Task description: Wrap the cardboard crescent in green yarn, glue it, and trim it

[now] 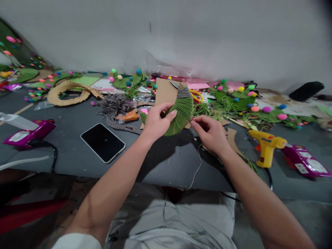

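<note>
My left hand point(158, 121) grips a curved green piece point(183, 112) wound with yarn, its thumb pressed on the face. Grey yarn point(183, 92) wraps the upper end of that piece. Just right of it, my right hand point(210, 131) has thumb and forefinger pinched at the edge, apparently on the grey strand point(198, 166) that trails down over the table's front edge toward my lap. The pinch point itself is too small to make out fully. A brown cardboard sheet point(164, 90) lies behind the green piece.
A phone point(103, 143) lies at left, near a bundle of grey yarn point(114, 107) and a tan ring point(68, 95). Rightward are a yellow glue gun point(267, 145) and a purple device point(307, 160). Green pieces with coloured pompoms point(241, 98) line the wall.
</note>
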A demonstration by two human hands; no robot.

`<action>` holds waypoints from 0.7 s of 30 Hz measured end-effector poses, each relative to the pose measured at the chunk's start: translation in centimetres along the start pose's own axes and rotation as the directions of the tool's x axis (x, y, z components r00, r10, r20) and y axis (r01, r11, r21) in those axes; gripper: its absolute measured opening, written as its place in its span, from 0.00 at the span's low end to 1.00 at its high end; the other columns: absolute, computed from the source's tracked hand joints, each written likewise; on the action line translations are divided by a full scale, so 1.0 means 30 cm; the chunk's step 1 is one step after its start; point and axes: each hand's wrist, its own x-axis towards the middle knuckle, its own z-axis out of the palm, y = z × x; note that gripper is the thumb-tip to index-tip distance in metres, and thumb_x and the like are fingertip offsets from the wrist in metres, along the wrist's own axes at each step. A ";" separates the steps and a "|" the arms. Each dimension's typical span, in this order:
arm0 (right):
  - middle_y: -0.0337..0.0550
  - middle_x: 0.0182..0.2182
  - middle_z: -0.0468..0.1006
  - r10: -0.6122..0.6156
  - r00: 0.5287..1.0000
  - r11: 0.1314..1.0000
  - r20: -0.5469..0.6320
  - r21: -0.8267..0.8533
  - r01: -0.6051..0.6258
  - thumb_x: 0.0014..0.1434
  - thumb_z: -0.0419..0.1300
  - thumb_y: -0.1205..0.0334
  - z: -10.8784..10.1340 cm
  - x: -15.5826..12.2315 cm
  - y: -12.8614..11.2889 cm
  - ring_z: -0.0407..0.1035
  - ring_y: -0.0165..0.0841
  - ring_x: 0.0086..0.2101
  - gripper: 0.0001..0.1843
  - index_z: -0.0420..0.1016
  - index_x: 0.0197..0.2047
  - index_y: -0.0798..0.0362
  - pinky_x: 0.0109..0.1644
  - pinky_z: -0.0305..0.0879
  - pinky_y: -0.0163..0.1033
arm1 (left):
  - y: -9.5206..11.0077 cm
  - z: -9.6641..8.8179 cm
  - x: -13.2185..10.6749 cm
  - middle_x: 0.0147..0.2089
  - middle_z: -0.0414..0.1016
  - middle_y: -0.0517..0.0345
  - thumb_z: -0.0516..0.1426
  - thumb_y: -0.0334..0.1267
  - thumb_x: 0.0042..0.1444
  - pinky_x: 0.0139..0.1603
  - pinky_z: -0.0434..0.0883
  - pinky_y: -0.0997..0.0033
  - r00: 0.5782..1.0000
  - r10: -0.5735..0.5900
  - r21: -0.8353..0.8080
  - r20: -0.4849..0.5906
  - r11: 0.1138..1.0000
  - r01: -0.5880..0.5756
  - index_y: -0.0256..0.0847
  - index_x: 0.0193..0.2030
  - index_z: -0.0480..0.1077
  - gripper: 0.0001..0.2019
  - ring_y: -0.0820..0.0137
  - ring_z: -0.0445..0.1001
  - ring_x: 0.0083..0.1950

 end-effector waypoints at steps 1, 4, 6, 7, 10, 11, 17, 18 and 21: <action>0.42 0.32 0.78 -0.001 0.998 1.000 0.059 0.031 -0.001 0.63 0.59 0.53 -0.004 0.004 0.004 0.69 0.33 0.31 0.11 0.77 0.38 0.52 0.36 0.64 0.38 | -0.001 -0.004 0.003 0.45 0.81 0.53 0.57 0.38 0.58 0.45 0.74 0.64 0.999 -0.005 -0.051 0.032 0.999 0.007 0.40 0.48 0.77 0.14 0.66 0.77 0.43; 0.41 0.32 0.80 -0.028 0.963 0.990 0.267 0.137 -0.009 0.62 0.59 0.56 -0.024 0.017 0.019 0.71 0.34 0.33 0.10 0.78 0.36 0.53 0.39 0.67 0.37 | 0.000 -0.020 0.009 0.45 0.81 0.53 0.58 0.40 0.56 0.47 0.74 0.62 0.987 -0.026 -0.182 0.160 0.982 0.056 0.39 0.48 0.77 0.15 0.64 0.77 0.45; 0.41 0.30 0.80 -0.043 0.920 0.982 0.390 0.186 -0.033 0.61 0.60 0.56 -0.041 0.024 0.032 0.72 0.33 0.32 0.10 0.78 0.34 0.53 0.40 0.68 0.37 | 0.005 -0.029 0.007 0.45 0.81 0.52 0.59 0.40 0.55 0.48 0.74 0.61 0.965 -0.033 -0.245 0.261 0.964 0.099 0.39 0.48 0.77 0.15 0.63 0.78 0.45; 0.40 0.29 0.80 -0.051 0.892 0.978 0.449 0.204 -0.047 0.61 0.60 0.56 -0.049 0.026 0.039 0.72 0.33 0.32 0.11 0.78 0.34 0.53 0.40 0.69 0.38 | 0.010 -0.032 0.005 0.44 0.81 0.52 0.60 0.40 0.55 0.48 0.74 0.62 0.950 -0.037 -0.266 0.311 0.956 0.124 0.38 0.47 0.77 0.15 0.63 0.78 0.45; 0.41 0.29 0.80 -0.090 0.826 0.969 0.557 0.241 -0.057 0.57 0.64 0.55 -0.071 0.035 0.060 0.73 0.34 0.32 0.09 0.80 0.34 0.52 0.41 0.71 0.39 | 0.026 -0.037 -0.004 0.43 0.80 0.51 0.61 0.40 0.53 0.45 0.73 0.64 0.884 -0.018 -0.274 0.468 0.948 0.164 0.36 0.45 0.77 0.15 0.64 0.77 0.43; 0.41 0.30 0.81 -0.099 0.820 0.969 0.564 0.241 -0.049 0.55 0.66 0.55 -0.078 0.038 0.066 0.73 0.35 0.33 0.10 0.81 0.34 0.52 0.41 0.71 0.39 | 0.032 -0.037 -0.008 0.43 0.80 0.51 0.62 0.40 0.53 0.45 0.73 0.65 0.849 0.006 -0.260 0.528 0.953 0.156 0.36 0.45 0.77 0.15 0.65 0.77 0.42; 0.42 0.30 0.81 0.127 0.709 0.953 0.694 0.111 -0.280 0.52 0.67 0.52 -0.112 0.060 0.078 0.72 0.33 0.30 0.14 0.83 0.37 0.54 0.35 0.68 0.36 | 0.071 -0.025 -0.031 0.40 0.80 0.54 0.61 0.39 0.54 0.41 0.69 0.70 0.621 0.084 -0.093 0.779 0.996 -0.018 0.35 0.45 0.78 0.14 0.68 0.75 0.39; 0.41 0.29 0.80 0.152 0.688 0.943 0.710 0.104 -0.316 0.53 0.67 0.52 -0.118 0.063 0.075 0.72 0.32 0.30 0.15 0.83 0.37 0.55 0.35 0.68 0.35 | 0.078 -0.021 -0.035 0.40 0.81 0.54 0.61 0.38 0.54 0.41 0.69 0.70 0.599 0.079 -0.061 0.797 0.997 -0.050 0.36 0.45 0.79 0.13 0.69 0.75 0.39; 0.41 0.27 0.79 0.174 0.685 0.932 0.708 0.107 -0.347 0.52 0.68 0.51 -0.134 0.072 0.058 0.70 0.30 0.29 0.15 0.83 0.37 0.55 0.34 0.67 0.34 | 0.092 -0.007 -0.046 0.42 0.81 0.54 0.60 0.37 0.54 0.43 0.69 0.71 0.552 0.047 0.027 0.833 0.992 -0.125 0.37 0.43 0.79 0.12 0.68 0.76 0.41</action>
